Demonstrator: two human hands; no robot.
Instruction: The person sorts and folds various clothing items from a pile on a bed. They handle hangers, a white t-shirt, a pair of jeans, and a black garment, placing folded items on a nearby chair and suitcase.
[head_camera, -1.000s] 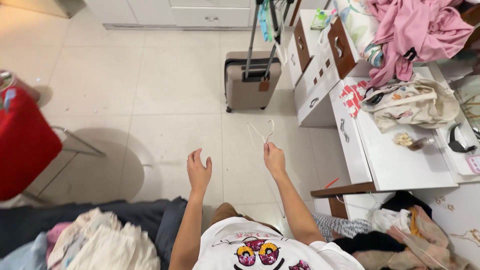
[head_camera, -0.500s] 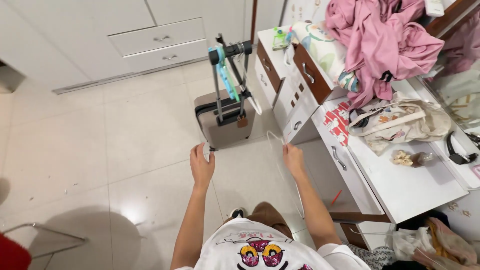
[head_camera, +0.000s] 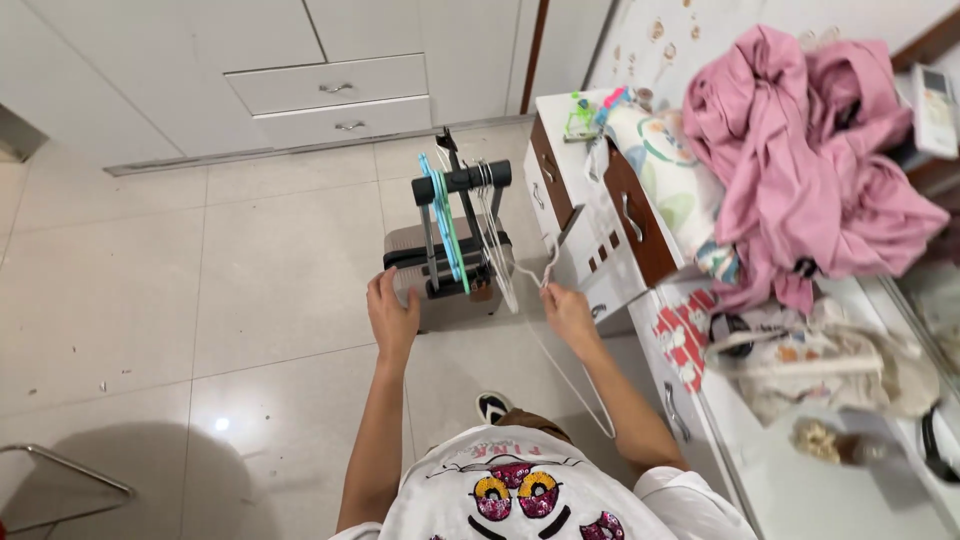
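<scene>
Beside the suitcase (head_camera: 440, 285) | right hand (head_camera: 568, 315) grip clamped on white hanger (head_camera: 560, 345), hook up, body trailing down | left hand (head_camera: 392, 315) fingers apart.

Both your arms reach straight forward; your left hand (head_camera: 392, 315) is open with fingers loosely curled, your right hand (head_camera: 569, 310) pinched shut.

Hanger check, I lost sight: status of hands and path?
Right hand pinching white hanger. Left hand open beside suitcase. Handle already crowded with hangers.

Suitcase (head_camera: 440, 290) body partly hidden behind left hand (head_camera: 392, 320); chair frame (head_camera: 60, 490) cut by left edge.
</scene>
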